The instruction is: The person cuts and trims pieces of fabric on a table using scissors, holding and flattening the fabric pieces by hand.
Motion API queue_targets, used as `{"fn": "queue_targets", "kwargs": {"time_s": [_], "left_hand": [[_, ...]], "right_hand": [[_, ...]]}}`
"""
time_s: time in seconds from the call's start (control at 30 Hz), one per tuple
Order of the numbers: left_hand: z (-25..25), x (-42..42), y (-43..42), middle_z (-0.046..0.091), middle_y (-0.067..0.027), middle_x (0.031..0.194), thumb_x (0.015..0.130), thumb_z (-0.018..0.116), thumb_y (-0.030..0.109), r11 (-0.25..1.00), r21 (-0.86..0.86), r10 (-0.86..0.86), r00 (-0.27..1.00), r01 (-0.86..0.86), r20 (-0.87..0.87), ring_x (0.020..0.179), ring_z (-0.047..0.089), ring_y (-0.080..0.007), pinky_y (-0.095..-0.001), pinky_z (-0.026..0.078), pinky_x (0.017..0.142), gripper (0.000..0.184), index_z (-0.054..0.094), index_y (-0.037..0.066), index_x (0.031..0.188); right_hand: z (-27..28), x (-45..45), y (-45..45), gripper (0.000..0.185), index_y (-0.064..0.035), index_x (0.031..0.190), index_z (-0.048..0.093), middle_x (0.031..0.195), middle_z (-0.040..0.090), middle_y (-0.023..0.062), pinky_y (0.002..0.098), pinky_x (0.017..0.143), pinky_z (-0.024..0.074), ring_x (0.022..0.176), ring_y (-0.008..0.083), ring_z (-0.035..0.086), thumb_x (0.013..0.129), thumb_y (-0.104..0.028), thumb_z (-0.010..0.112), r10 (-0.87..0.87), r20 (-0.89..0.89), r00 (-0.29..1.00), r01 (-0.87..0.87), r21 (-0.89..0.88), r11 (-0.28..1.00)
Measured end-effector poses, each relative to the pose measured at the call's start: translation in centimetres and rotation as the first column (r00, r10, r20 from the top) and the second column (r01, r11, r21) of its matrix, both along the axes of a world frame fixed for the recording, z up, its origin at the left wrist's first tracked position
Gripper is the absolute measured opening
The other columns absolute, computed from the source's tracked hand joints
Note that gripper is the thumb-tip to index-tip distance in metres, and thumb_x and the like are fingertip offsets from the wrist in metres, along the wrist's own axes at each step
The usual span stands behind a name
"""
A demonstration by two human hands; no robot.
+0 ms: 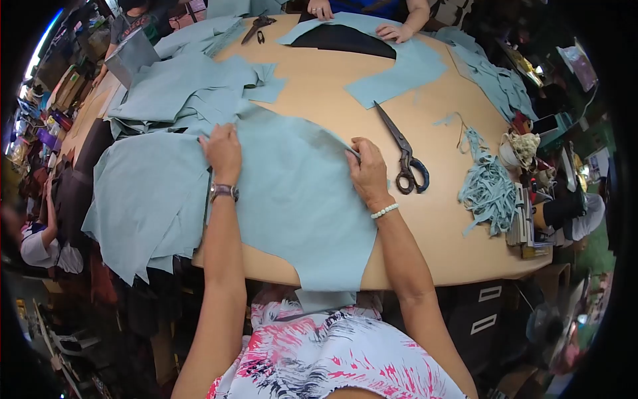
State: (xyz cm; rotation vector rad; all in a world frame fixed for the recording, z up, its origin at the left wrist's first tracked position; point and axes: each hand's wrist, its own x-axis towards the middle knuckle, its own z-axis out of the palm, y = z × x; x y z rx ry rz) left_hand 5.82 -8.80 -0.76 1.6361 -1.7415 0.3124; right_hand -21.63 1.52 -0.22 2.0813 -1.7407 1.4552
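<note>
A large light blue fabric piece [299,193] lies in front of me, its narrow end hanging over the table's near edge. My right hand [369,169] pinches its right edge, which is lifted a little. At the upper left edge of the same piece, my left hand [224,151] rests with bent fingers, beside the stacked fabric; whether it grips the cloth is hard to see. Large dark scissors [403,149] lie to the right of my right hand, blades pointing away. Left of my left arm, a pile of cut blue pieces [149,193] overhangs the table edge.
Across the wooden table [458,246], a co-worker's hands [393,32] touch blue and black fabric. Thin blue scraps [490,189] lie in a heap at the right. More stacked blue fabric [173,86], a grey metal block [133,56] and other scissors [256,28] are farther back.
</note>
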Motion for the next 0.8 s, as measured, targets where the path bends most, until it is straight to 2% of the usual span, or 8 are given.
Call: {"fn": "queue_targets", "kwargs": {"time_s": [0.17,0.2,0.23,0.27,0.3,0.5,0.63,0.8], "left_hand": [[7.3,6.2,7.5,0.063,-0.0151,0.099,0.082,0.058,0.016,0.923,-0.304,-0.129,0.556,-0.235,-0.821,0.087,0.060,-0.0203,-0.0304,0.046,0.079,0.028,0.060,-0.007,0.099],[8.6,9.1,9.6,0.063,-0.0080,0.094,0.084,0.058,0.018,0.851,-0.444,-0.214,0.587,-0.280,-0.781,0.080,0.059,-0.0159,-0.0292,0.048,0.072,0.024,0.061,-0.003,0.096],[11.4,10.9,12.0,0.063,-0.0100,0.093,0.083,0.058,0.018,0.845,-0.424,0.218,0.934,-0.326,-0.285,0.081,0.060,-0.0183,-0.0306,0.048,0.073,0.024,0.061,-0.003,0.096],[14.2,12.8,14.5,0.063,-0.0120,0.092,0.082,0.057,0.018,0.650,-0.642,0.665,0.713,-0.406,0.222,0.082,0.061,-0.0207,-0.0320,0.048,0.074,0.025,0.061,-0.002,0.096],[16.5,14.0,15.5,0.063,-0.0120,0.092,0.082,0.057,0.017,0.499,-0.789,0.717,0.682,-0.359,0.144,0.083,0.061,-0.0215,-0.0328,0.047,0.075,0.024,0.061,-0.002,0.096],[26.0,8.5,8.7,0.062,-0.0120,0.093,0.083,0.055,0.016,0.156,-0.987,-0.143,0.990,0.027,0.005,0.089,0.058,-0.0265,-0.0376,0.044,0.080,0.020,0.061,-0.001,0.092],[21.3,0.0,-1.7,0.062,-0.0120,0.093,0.084,0.054,0.016,0.421,-0.887,-0.201,0.973,0.188,0.110,0.093,0.057,-0.0298,-0.0408,0.041,0.084,0.018,0.061,0.000,0.090],[4.5,-9.1,-6.9,0.042,-0.0162,0.128,0.086,0.049,0.025,0.947,-0.208,-0.207,0.959,0.246,0.194,0.122,0.032,-0.0370,-0.0556,0.027,0.095,0.031,0.055,0.008,0.112]], "right_hand": [[4.2,6.3,3.7,0.018,-0.0042,0.089,0.051,0.077,0.058,0.0143,0.0359,0.057,0.0470,0.065,0.0321,0.058,0.074,-0.002,0.061,0.187,0.413,0.891,-0.270,0.151,0.951],[5.5,8.5,4.8,0.023,-0.0043,0.094,0.052,0.080,0.058,0.0153,0.0371,0.059,0.0479,0.069,0.0339,0.059,0.073,-0.001,0.060,0.267,0.483,0.834,-0.377,0.145,0.915],[5.9,10.7,5.4,0.028,-0.0042,0.099,0.052,0.085,0.059,0.0167,0.0382,0.061,0.0487,0.070,0.0353,0.059,0.073,0.000,0.059,0.403,0.426,0.810,-0.446,0.002,0.895],[7.5,12.6,6.2,0.033,-0.0043,0.103,0.050,0.089,0.058,0.0179,0.0389,0.062,0.0491,0.072,0.0363,0.060,0.072,0.002,0.058,0.500,0.435,0.749,-0.537,-0.043,0.843],[9.1,13.8,7.0,0.037,-0.0035,0.109,0.047,0.093,0.057,0.0164,0.0354,0.067,0.0507,0.079,0.0323,0.062,0.075,0.002,0.060,0.595,0.388,0.704,-0.629,-0.047,0.776],[12.6,14.7,5.8,0.038,-0.0028,0.114,0.041,0.091,0.057,0.0150,0.0334,0.062,0.0491,0.073,0.0294,0.063,0.079,0.003,0.056,0.546,0.442,0.712,-0.482,-0.259,0.837],[7.6,9.8,4.2,0.036,-0.0035,0.117,0.038,0.086,0.060,0.0218,0.0379,0.061,0.0475,0.072,0.0346,0.062,0.083,-0.001,0.049,0.178,0.478,0.860,-0.239,0.071,0.968],[1.9,2.5,6.9,0.043,-0.0044,0.121,0.038,0.100,0.054,0.0252,0.0438,0.067,0.0470,0.080,0.0389,0.058,0.079,-0.003,0.049,-0.259,0.189,0.947,0.174,0.377,0.910]]}}
